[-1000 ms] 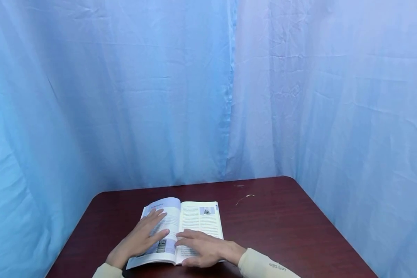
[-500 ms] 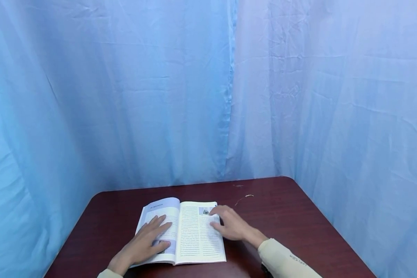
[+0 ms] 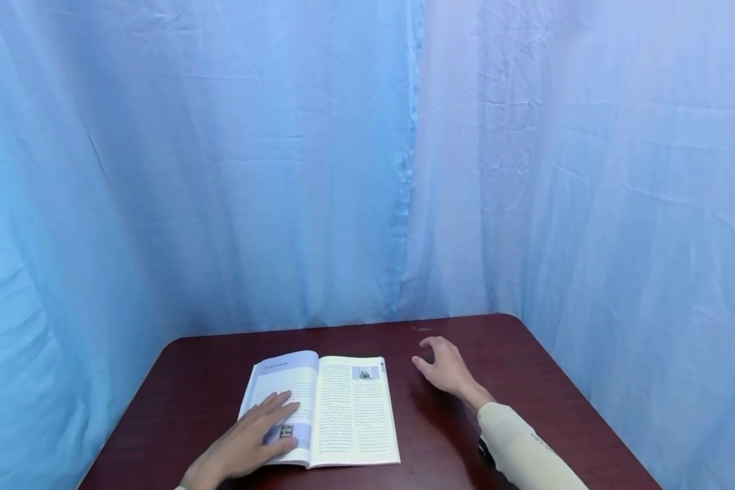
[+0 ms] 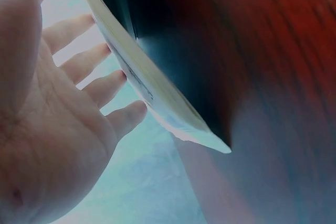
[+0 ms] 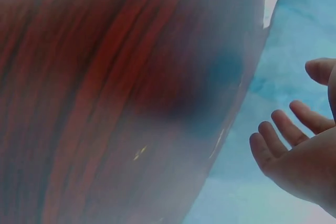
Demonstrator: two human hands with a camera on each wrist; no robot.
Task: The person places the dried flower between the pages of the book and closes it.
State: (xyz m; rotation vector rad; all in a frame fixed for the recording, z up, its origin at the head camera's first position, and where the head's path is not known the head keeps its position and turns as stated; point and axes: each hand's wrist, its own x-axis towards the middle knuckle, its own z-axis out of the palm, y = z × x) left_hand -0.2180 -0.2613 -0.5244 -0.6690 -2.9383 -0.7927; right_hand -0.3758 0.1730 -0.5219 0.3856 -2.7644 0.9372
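Observation:
An open book (image 3: 358,415) lies on the dark red table, with a picture at the top of its right page. My left hand (image 3: 245,439) rests on the left page, fingers spread. In the left wrist view, the left fingertips (image 4: 137,109) touch the page near the book's edge (image 4: 173,98). My right hand (image 3: 446,367) is over the table to the right of the book, apart from it. Its fingers are loosely bent, and nothing shows between them in the right wrist view, where the right hand (image 5: 302,156) is partly cut off by the frame.
The wood-grain table (image 3: 545,422) has rounded far corners. Pale blue curtains (image 3: 318,170) hang behind it and along both sides. Small pale marks (image 5: 139,153) show on the tabletop in the right wrist view.
My right hand has left the right page, passing the book's right edge and moving right and away over the table. The left hand has stayed on the left page, slid slightly nearer.

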